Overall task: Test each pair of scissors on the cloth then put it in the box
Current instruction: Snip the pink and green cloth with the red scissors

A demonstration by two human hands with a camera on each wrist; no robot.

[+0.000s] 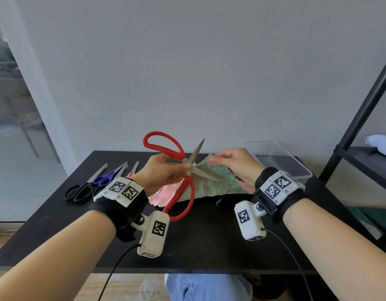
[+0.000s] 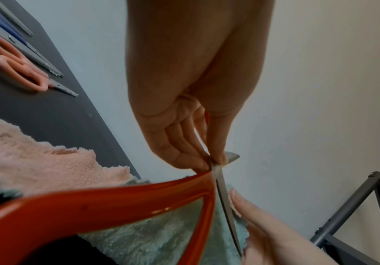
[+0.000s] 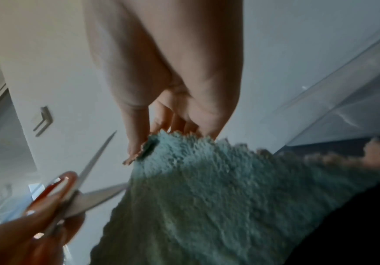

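**Red scissors held open at the cloth's raised edge**

A black table (image 1: 209,235) stands against a plain pale wall (image 1: 209,61); a glass door (image 1: 11,127) lies far left of the hands, and a dark metal shelf (image 1: 361,157) stands right of them.

Left of the left hand, three pairs lie on the table side by side: black scissors (image 1: 79,192), blue scissors (image 1: 104,178) and pink scissors (image 2: 18,62).

The left hand (image 1: 159,172) pinches the red scissors (image 1: 183,170) at the pivot, thumb and fingers curled around it, blades spread apart, handle loops unoccupied. One blade lies against the cloth (image 1: 218,181), a green-and-pink towel piece.

The right hand (image 1: 235,164) pinches the cloth's upper edge and lifts it off the table.

Behind and right of the right hand sits the clear plastic box (image 1: 296,168), nothing visible inside.
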